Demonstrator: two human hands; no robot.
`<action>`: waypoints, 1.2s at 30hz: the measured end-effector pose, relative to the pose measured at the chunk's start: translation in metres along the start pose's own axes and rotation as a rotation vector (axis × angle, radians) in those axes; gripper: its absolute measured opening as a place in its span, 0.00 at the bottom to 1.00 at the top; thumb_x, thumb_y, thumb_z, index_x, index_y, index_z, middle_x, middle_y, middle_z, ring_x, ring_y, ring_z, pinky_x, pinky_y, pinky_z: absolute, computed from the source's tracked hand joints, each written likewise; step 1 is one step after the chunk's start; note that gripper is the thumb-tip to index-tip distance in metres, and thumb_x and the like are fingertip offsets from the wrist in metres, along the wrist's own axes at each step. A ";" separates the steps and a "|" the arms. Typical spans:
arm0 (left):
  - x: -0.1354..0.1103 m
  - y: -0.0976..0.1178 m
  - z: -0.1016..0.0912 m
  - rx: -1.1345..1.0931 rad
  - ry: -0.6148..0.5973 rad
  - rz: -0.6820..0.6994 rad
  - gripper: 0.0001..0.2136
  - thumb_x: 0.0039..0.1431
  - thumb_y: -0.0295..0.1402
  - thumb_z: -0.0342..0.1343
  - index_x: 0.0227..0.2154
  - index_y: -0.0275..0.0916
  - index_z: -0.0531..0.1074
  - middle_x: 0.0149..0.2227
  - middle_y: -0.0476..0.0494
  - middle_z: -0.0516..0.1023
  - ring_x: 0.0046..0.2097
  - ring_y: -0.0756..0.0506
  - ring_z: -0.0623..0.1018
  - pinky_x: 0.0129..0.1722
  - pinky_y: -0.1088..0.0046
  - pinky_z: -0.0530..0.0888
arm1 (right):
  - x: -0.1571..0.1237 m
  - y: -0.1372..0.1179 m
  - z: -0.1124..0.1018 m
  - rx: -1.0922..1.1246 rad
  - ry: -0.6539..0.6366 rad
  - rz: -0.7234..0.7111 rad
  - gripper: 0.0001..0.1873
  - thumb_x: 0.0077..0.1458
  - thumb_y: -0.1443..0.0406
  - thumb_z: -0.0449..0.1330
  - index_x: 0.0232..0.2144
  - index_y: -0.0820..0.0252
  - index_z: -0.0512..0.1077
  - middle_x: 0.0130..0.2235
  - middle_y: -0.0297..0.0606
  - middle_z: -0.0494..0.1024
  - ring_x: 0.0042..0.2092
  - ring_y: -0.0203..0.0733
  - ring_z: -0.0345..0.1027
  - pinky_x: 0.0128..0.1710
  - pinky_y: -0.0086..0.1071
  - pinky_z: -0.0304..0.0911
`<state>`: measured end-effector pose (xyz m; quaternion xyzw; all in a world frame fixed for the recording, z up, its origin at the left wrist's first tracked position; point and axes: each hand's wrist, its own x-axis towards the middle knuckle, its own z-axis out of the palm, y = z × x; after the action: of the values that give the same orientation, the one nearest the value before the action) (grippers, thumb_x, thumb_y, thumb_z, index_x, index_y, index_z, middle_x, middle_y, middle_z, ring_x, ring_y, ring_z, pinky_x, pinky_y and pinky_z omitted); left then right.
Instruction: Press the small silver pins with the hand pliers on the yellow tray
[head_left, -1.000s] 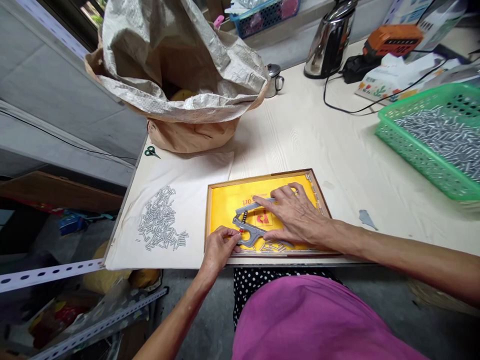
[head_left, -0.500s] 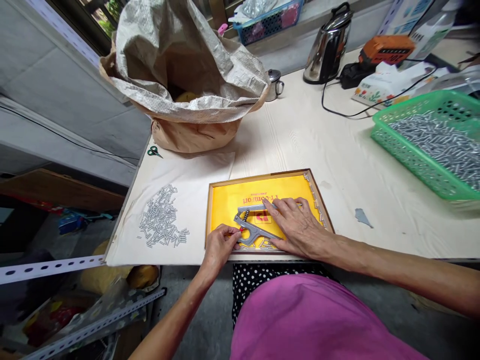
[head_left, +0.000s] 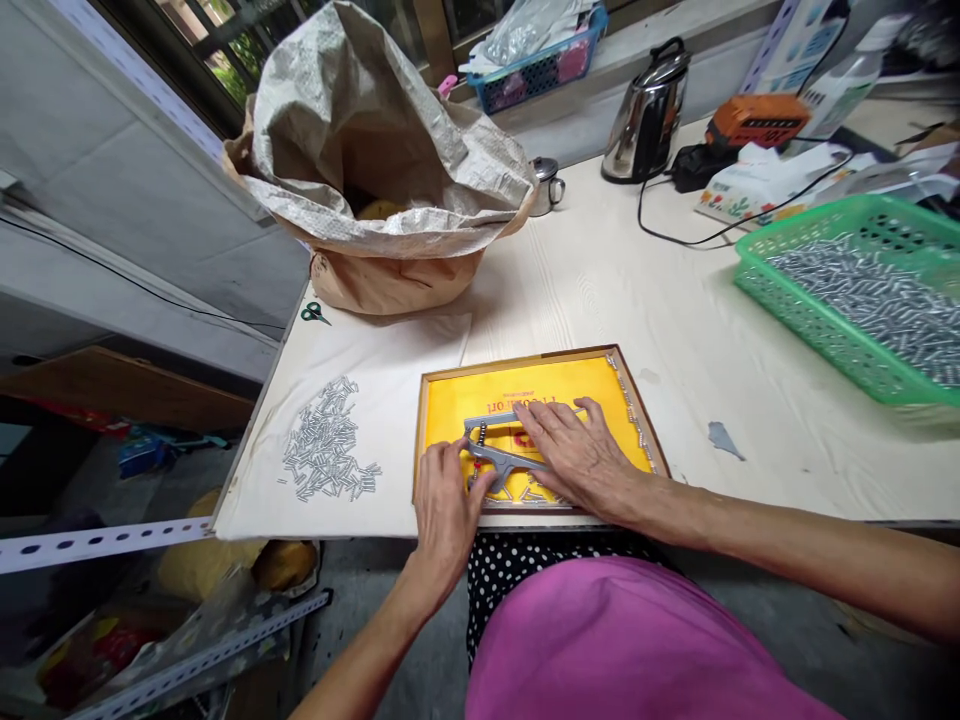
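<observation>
In front of me a shallow tray [head_left: 420,430] with a yellow bottom holds a grey metal lever piece [head_left: 496,455] made of two hinged arms. A dark coil spring and a small red part show between those arms near the left end. My left hand [head_left: 444,500] grips the left end of the lever piece, its thumb against the lower arm. Across the right part of both arms lies my right hand [head_left: 581,455], holding the piece down with bent fingers. Small metal pins [head_left: 536,492] lie along the tray's near and right sides.
Left of the tray a pile of short metal pins [head_left: 322,440] lies on a white cloth [head_left: 405,400]. A green basket [head_left: 817,330] full of metal pieces stands at right. Behind are a large open sack [head_left: 397,280], scissors [head_left: 315,313], a lidded cup [head_left: 546,190] and a kettle [head_left: 646,120].
My left hand has gone from pinching near the red part to spreading round the left end of the lever piece. The lower arm has swung, and the piece has shifted slightly left.
</observation>
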<state>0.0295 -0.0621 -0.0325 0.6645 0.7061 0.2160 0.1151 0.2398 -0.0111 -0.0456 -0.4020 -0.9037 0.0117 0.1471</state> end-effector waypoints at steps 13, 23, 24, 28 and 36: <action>0.065 0.018 0.018 0.340 -0.175 0.314 0.20 0.59 0.31 0.57 0.54 0.36 0.65 0.48 0.35 0.77 0.51 0.37 0.75 0.52 0.59 0.71 | 0.052 0.026 0.016 -0.111 -0.026 -0.158 0.14 0.62 0.71 0.48 0.46 0.67 0.70 0.41 0.48 0.76 0.42 0.49 0.66 0.46 0.43 0.58; 0.073 0.023 0.019 0.382 -0.302 0.284 0.17 0.62 0.35 0.56 0.52 0.36 0.68 0.48 0.32 0.78 0.50 0.37 0.78 0.49 0.60 0.74 | 0.058 0.045 0.024 -0.095 -0.056 -0.224 0.12 0.65 0.60 0.53 0.38 0.64 0.70 0.37 0.42 0.74 0.39 0.45 0.61 0.42 0.39 0.51; 0.072 0.021 0.021 0.348 -0.252 0.314 0.20 0.61 0.34 0.58 0.55 0.36 0.66 0.52 0.31 0.76 0.54 0.36 0.76 0.52 0.58 0.73 | 0.057 0.048 0.020 -0.068 -0.046 -0.201 0.19 0.63 0.52 0.55 0.40 0.64 0.70 0.39 0.44 0.74 0.41 0.47 0.61 0.42 0.39 0.51; 0.059 0.012 0.030 0.284 -0.120 0.513 0.11 0.63 0.28 0.55 0.48 0.38 0.72 0.61 0.33 0.69 0.65 0.36 0.66 0.60 0.53 0.68 | 0.053 0.065 0.010 0.017 -0.022 -0.134 0.30 0.60 0.42 0.51 0.43 0.63 0.71 0.41 0.46 0.74 0.42 0.48 0.62 0.40 0.37 0.50; 0.037 0.045 0.025 0.307 -0.154 0.768 0.10 0.68 0.31 0.48 0.39 0.35 0.74 0.45 0.37 0.77 0.56 0.40 0.73 0.56 0.59 0.72 | 0.059 0.116 0.015 -0.062 0.080 -0.268 0.23 0.70 0.55 0.41 0.32 0.57 0.70 0.31 0.38 0.73 0.36 0.44 0.59 0.37 0.37 0.46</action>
<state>0.0776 -0.0202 -0.0294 0.9030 0.4206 0.0854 -0.0218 0.2818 0.1120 -0.0614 -0.2823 -0.9426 -0.0520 0.1708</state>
